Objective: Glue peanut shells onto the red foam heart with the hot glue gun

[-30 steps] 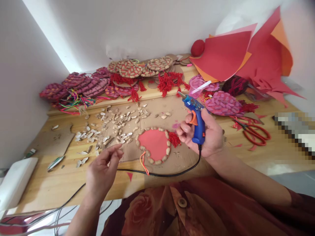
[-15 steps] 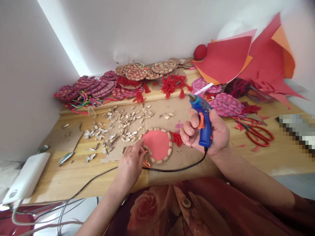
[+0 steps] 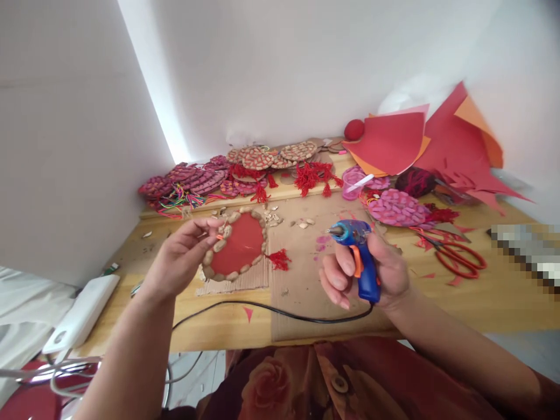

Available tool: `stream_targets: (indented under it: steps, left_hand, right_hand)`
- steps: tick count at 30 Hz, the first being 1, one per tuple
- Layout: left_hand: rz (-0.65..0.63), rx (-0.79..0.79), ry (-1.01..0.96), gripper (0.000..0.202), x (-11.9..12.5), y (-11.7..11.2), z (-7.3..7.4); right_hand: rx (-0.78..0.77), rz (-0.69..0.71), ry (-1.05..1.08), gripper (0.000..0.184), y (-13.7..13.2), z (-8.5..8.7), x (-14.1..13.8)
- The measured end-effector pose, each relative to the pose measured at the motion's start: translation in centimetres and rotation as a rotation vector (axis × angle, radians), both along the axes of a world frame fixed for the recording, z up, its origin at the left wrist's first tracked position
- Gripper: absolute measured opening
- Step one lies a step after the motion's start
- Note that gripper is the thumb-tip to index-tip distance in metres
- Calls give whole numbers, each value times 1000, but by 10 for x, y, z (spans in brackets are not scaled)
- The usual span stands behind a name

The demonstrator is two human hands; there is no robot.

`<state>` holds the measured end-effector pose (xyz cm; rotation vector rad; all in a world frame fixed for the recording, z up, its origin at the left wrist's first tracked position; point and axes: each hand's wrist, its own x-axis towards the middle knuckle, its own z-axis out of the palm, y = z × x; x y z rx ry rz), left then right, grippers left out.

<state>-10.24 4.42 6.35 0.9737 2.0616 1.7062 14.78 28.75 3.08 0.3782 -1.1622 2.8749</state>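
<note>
My left hand [image 3: 177, 256] is closed on the left edge of a red disc [image 3: 240, 245], which is tilted and lifted above the cardboard. Peanut shells [image 3: 221, 274] ring the disc's rim, and a red tassel [image 3: 278, 259] hangs at its right side. A bit of orange cord [image 3: 219, 236] shows by my left fingertips. In my right hand [image 3: 390, 268] is a blue hot glue gun [image 3: 370, 277] with an orange trigger, its nozzle pointing left, apart from the disc. Its black cable [image 3: 306, 318] runs left across the table.
Cardboard [image 3: 301, 297] covers part of the wooden table, with loose peanut shells [image 3: 275, 217] near its back. Finished shell-covered discs [image 3: 258, 157] are piled along the back. Red-handled scissors [image 3: 459, 259], red paper sheets [image 3: 389, 140] and a pink cup [image 3: 350, 185] lie right; a white power strip [image 3: 83, 315], left.
My left hand has lifted the disc off the cardboard and moved it left and up. The glue gun has tilted its nozzle lower, still in my right hand. The head view has shifted.
</note>
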Motion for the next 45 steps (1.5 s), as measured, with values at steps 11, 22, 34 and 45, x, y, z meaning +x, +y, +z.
stream_targets:
  steps: [11, 22, 34, 45]
  left_hand:
    - [-309, -99, -73, 25, -3, 21, 35]
    - [-744, -398, 56, 39, -24, 109, -37]
    - [-108, -325, 510, 38, 34, 69, -56]
    - [-686, -279, 456, 70, 101, 26, -83]
  right_hand:
    - [-53, -57, -68, 51, -15, 27, 35]
    - [-29, -57, -220, 52, -12, 10, 28]
    - [-132, -188, -307, 48, 4, -15, 9]
    - [-171, -275, -428, 43, 2, -3, -7]
